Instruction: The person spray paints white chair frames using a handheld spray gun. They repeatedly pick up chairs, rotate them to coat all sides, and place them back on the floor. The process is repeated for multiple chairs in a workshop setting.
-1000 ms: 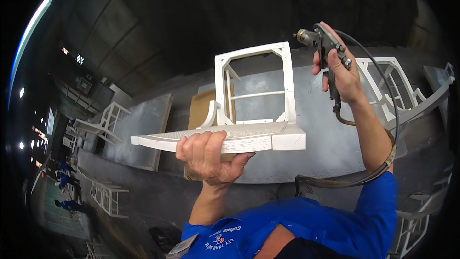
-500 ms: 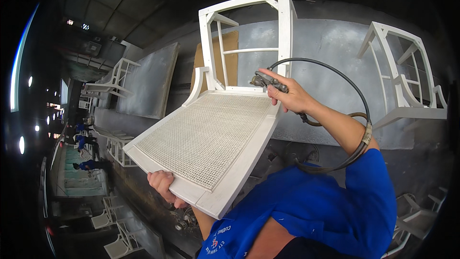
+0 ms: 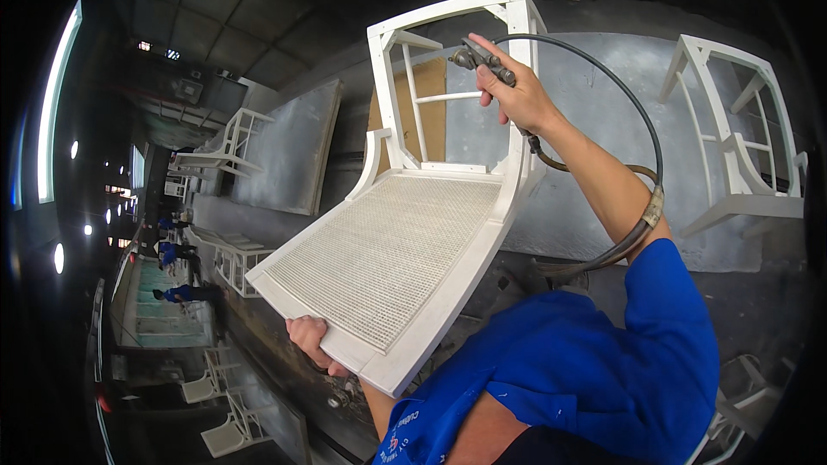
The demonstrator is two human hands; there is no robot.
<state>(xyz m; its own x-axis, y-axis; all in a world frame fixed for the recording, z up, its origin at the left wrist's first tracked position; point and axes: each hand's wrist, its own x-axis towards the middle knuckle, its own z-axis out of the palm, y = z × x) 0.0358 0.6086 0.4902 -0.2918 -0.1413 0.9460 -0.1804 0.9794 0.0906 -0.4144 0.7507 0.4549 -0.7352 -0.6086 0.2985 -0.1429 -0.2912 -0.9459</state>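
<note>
A white wooden chair [image 3: 431, 301] with a woven cane panel [image 3: 388, 250] lies tilted in front of me, its seat frame and legs toward the far side. My left hand [image 3: 317, 343] is closed round the edge of the frame at the chair's near left corner. In my right hand [image 3: 517, 95] is a metal spray gun [image 3: 484, 60], held above the far seat frame and pointing left. A black hose [image 3: 616, 73] loops from the gun back to my right arm, where tape binds it.
A grey work surface [image 3: 594, 164] lies beyond the chair, with brown cardboard [image 3: 433, 103] on it. Another white chair [image 3: 732, 138] stands at the right. Further left are a grey panel [image 3: 284, 146], more white chairs [image 3: 233, 142] and people in blue [image 3: 185, 293].
My right hand has moved the spray gun away from the cane panel, up over the seat frame. The chair appears slightly further right in view, with my left hand still gripping it.
</note>
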